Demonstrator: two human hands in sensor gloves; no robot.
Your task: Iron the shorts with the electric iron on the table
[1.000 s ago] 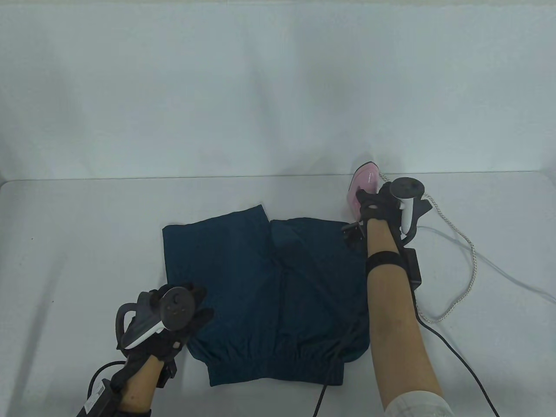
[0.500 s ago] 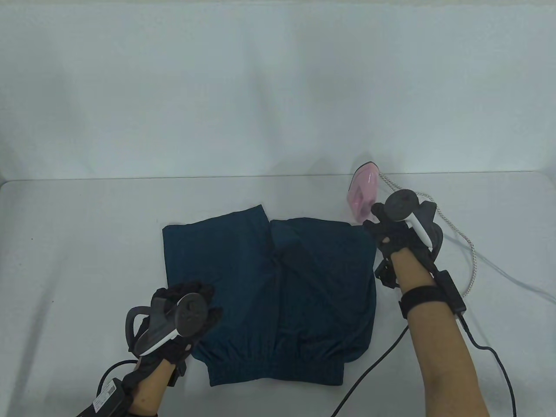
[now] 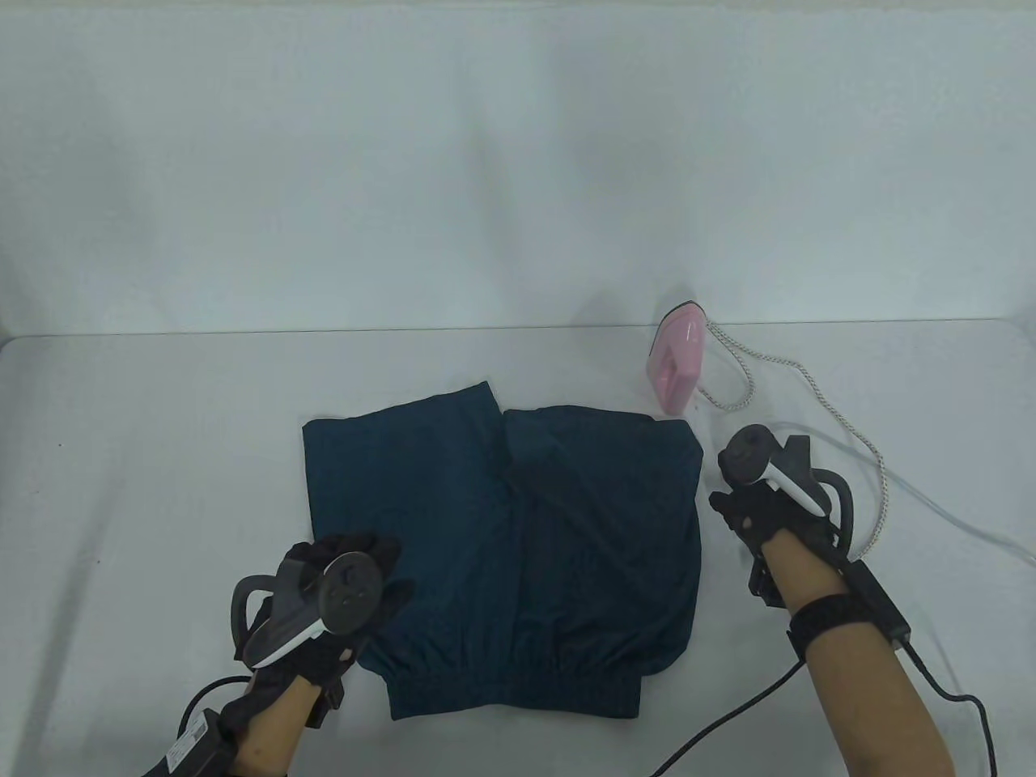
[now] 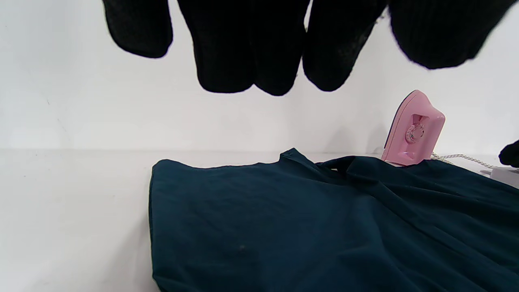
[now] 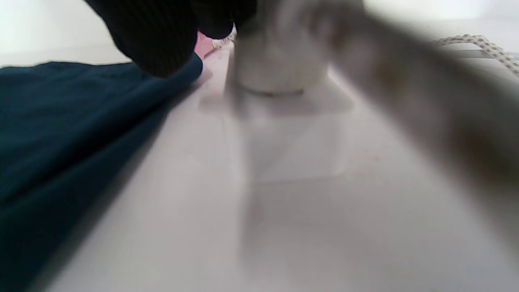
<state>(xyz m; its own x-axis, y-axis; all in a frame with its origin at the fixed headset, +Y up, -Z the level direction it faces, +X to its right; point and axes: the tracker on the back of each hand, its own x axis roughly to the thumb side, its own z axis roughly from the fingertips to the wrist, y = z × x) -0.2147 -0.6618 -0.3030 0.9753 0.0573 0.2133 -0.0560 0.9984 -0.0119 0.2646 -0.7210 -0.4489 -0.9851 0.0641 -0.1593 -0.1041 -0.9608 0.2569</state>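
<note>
Table view: pink iron [image 3: 678,356] upright beyond right hand [image 3: 761,506], fingers' state unclear.

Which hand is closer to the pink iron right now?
Right. The right hand sits just in front of the iron, beside the shorts; the left hand is across the shorts at their near left corner.

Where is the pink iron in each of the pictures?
Table view: pink iron stands upright at the table's far edge, right of centre, beyond the shorts' far right corner.
Left wrist view: at the right, behind the shorts.
Right wrist view: only a pink sliver near the top, behind the right hand's fingers.
Shared landmark: the shorts.
</note>
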